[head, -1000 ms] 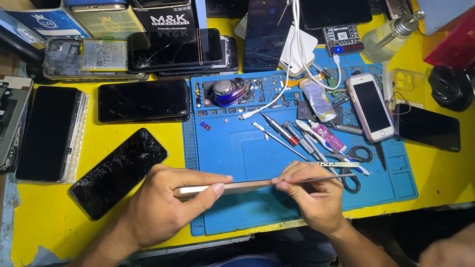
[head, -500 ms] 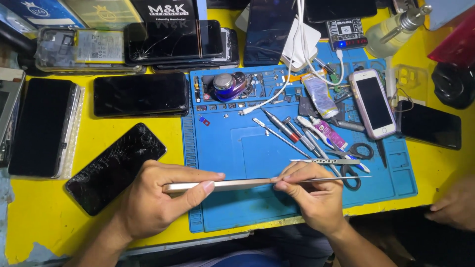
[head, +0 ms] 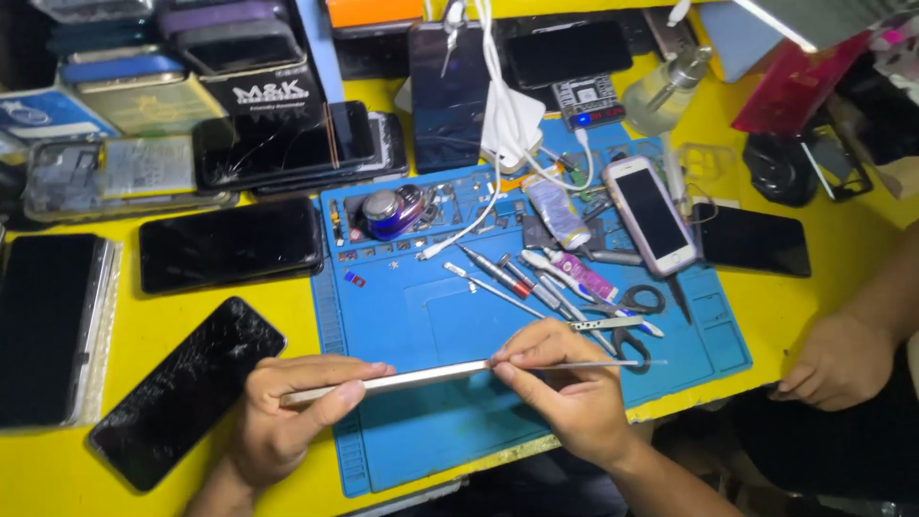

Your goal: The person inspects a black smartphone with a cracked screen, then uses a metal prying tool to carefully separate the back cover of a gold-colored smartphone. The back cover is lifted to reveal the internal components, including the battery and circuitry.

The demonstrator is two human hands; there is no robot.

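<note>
My left hand (head: 287, 416) grips a thin silver phone (head: 421, 375) held on edge above the blue work mat (head: 402, 316), fingers wrapped over its left end. At the phone's right end, my right hand (head: 565, 388) pinches a slim metal pry tool (head: 598, 364) whose shaft points right. The tool's tip meets the phone's edge under my fingertips, so the contact is partly hidden.
Screwdrivers, tweezers and scissors (head: 637, 306) lie on the mat's right half, beside a white phone (head: 651, 215). A cracked black phone (head: 187, 388) and other dark phones sit on the yellow table (head: 144, 325) at left. Another person's hand (head: 838, 359) rests at the right edge.
The view has shifted, so the table sits further right and lower in frame. Another person's hand has come into view at the right. My hands keep the same hold on phone and tool.
</note>
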